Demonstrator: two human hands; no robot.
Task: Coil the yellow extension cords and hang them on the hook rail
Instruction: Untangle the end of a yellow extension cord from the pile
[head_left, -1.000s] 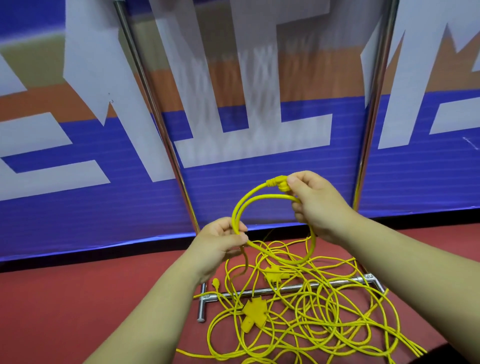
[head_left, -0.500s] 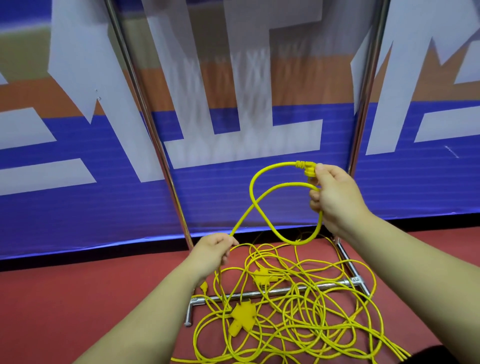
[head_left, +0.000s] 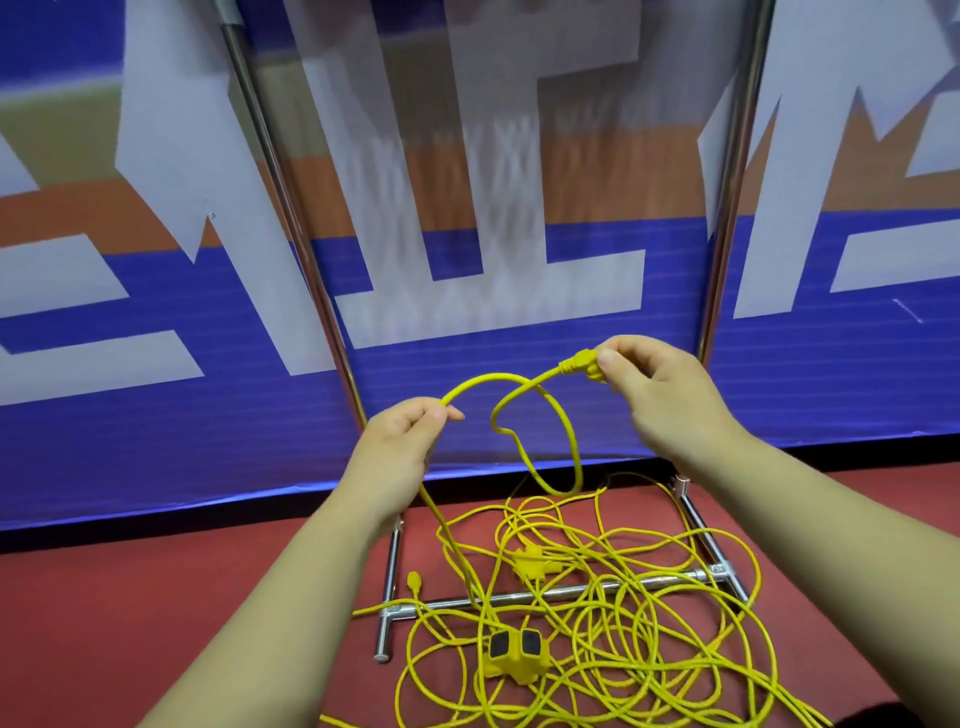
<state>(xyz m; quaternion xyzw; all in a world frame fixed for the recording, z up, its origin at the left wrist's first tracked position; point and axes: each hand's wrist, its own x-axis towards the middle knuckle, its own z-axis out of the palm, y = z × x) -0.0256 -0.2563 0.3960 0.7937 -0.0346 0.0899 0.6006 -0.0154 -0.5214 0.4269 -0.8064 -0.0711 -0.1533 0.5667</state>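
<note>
The left hand (head_left: 400, 452) has risen from near the floor toward the right hand (head_left: 660, 400), drawing cord up. Below the blue banner (head_left: 156, 415), on the red floor (head_left: 130, 623), the yellow extension cords (head_left: 618, 613) lie tangled over a steel stand base (head_left: 452, 603). Left fingers curl round a strand; right thumb and fingers pinch the yellow plug (head_left: 582, 364), a loop hanging beneath.

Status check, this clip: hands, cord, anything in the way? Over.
Right hand pinches plug; left hand grips yellow cord, one loop hanging between. Remaining cord tangled on floor across metal base bar. Hook rail not in view.
</note>
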